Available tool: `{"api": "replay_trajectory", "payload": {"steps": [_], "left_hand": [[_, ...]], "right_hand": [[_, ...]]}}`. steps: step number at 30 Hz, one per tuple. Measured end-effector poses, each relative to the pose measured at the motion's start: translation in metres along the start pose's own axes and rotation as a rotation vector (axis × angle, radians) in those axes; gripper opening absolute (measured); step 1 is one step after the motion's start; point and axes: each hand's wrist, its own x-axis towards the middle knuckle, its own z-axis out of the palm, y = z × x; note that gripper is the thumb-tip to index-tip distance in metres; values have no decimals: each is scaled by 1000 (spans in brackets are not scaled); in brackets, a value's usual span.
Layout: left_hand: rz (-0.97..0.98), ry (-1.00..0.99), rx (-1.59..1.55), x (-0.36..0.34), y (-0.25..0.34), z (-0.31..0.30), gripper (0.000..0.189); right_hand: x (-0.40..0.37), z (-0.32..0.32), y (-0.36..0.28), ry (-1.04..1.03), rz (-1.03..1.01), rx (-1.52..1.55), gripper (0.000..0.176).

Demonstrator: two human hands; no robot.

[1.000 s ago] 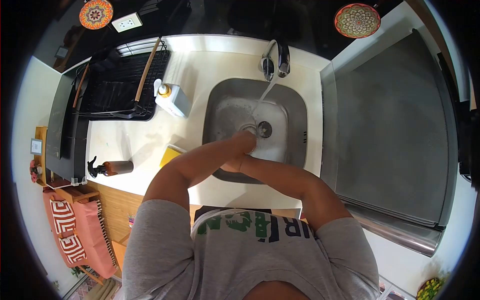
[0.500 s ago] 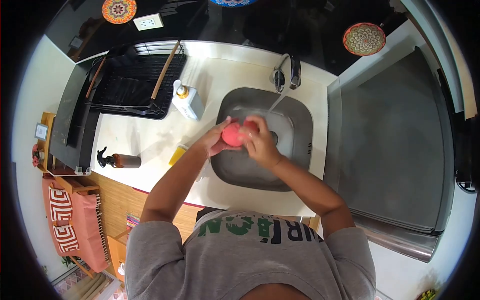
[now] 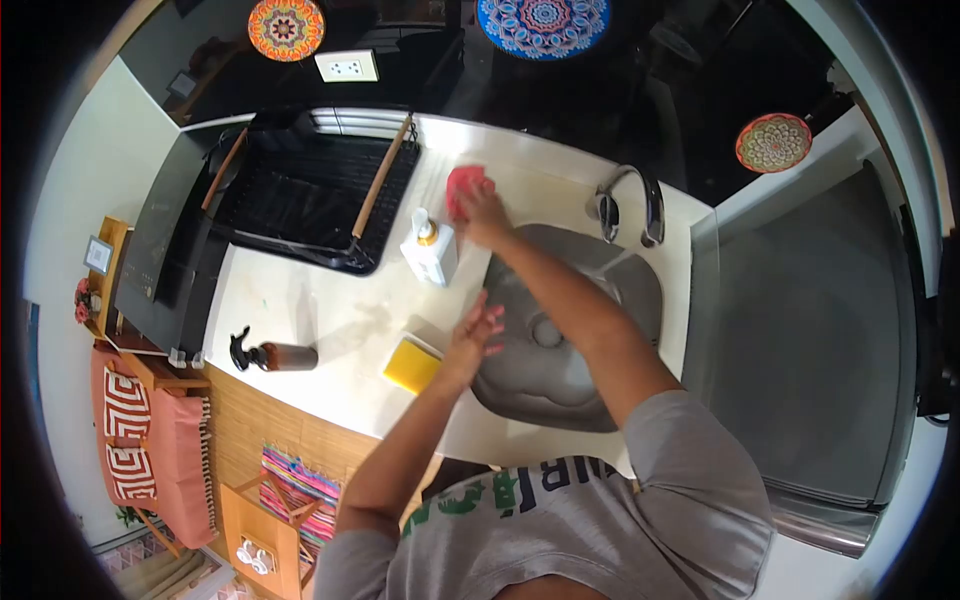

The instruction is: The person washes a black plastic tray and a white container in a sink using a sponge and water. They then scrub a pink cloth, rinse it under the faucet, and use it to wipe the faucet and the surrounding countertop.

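At the back of the counter, behind the left corner of the sink (image 3: 640,300), a crumpled pink cloth (image 3: 463,186) lies under the fingers of my right hand (image 3: 486,214), which grips it. That forearm crosses over the basin. My left hand (image 3: 472,340) hovers at the sink's left rim with its fingers apart and nothing in them. Between the cloth and the dish rack stands a white pump bottle (image 3: 430,256) with a gold collar. Left of my left hand, a yellow sponge (image 3: 412,366) sits on the counter.
Water runs from the curved faucet (image 3: 652,205) at the back of the sink. A black dish rack (image 3: 290,200) with wooden handles occupies the back left. Near the front left edge is a brown spray bottle (image 3: 290,357). A grey refrigerator (image 3: 800,330) borders the right side.
My right hand has carried the pink cloth from above the sink to the counter behind it. My left hand has let go of the cloth and opened. The camera view has shifted.
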Motion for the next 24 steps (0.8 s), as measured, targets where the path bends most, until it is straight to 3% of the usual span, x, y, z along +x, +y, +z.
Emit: {"api": "replay_trajectory", "payload": {"steps": [4, 10, 12, 13, 15, 17, 18, 19, 20, 21, 23, 24], "left_hand": [[6, -27, 42, -2, -12, 0, 59], [-7, -106, 25, -4, 3, 3, 54], [30, -134, 24, -2, 11, 7, 53], [31, -139, 31, 0, 16, 10, 52], [36, -154, 45, 1, 22, 8, 52], [49, -181, 39, 4, 21, 10, 51], [41, -200, 38, 3, 20, 12, 51], [42, -208, 32, 5, 19, 13, 51], [46, -213, 28, 7, 19, 15, 52], [44, -224, 37, 9, 19, 16, 52], [31, -225, 17, 9, 18, 15, 53], [34, -231, 23, 13, 21, 12, 53]], "right_hand": [[47, 35, -21, 4, -154, -169, 46], [41, -1, 35, 125, 31, -275, 30], [17, -24, 57, -5, 304, -216, 30], [4, -30, 69, 106, 341, -302, 28], [9, -42, 83, 88, 396, -482, 26], [29, -68, 88, -262, 672, -467, 19], [28, -71, 71, 44, 624, -285, 20], [42, -57, 73, 135, 399, -267, 22], [51, -30, 84, 203, -94, -370, 22], [43, -84, 32, 33, -215, -548, 29], [51, -76, 57, -158, -161, -744, 29], [53, -70, 70, -151, -155, -748, 29]]}}
